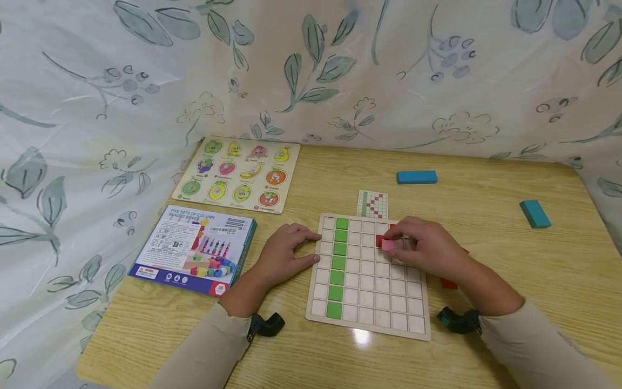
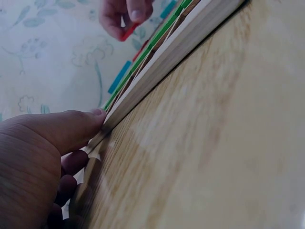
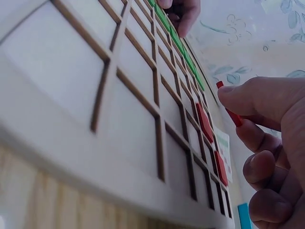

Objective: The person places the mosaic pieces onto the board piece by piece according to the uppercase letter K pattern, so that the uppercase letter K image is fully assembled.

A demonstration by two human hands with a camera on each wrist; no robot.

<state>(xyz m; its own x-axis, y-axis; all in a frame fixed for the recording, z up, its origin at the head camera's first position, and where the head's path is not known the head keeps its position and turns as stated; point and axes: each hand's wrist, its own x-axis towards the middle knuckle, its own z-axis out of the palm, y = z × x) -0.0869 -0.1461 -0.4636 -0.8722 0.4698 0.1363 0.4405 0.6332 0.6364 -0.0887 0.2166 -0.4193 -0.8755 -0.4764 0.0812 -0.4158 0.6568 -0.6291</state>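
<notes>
A white grid board (image 1: 369, 328) lies on the table, its second column from the left filled with green square tiles (image 1: 337, 263). My right hand (image 1: 425, 243) pinches a red square tile (image 3: 229, 106) between thumb and fingertips, above the board's upper right part. Two red tiles (image 3: 204, 123) sit in cells there, partly hidden by the hand in the head view. My left hand (image 1: 286, 254) touches the board's left edge with thumb and index finger. Behind the board lies a small pattern card (image 1: 372, 204) with green and red squares.
Red pieces (image 1: 449, 283) lie partly under my right forearm. Two blue blocks, one at the back (image 1: 417, 177) and one at the right (image 1: 535, 214), are on the table. On the left are a fruit picture board (image 1: 233, 204) and a printed toy box (image 1: 194, 248). A patterned curtain (image 1: 311, 70) hangs behind.
</notes>
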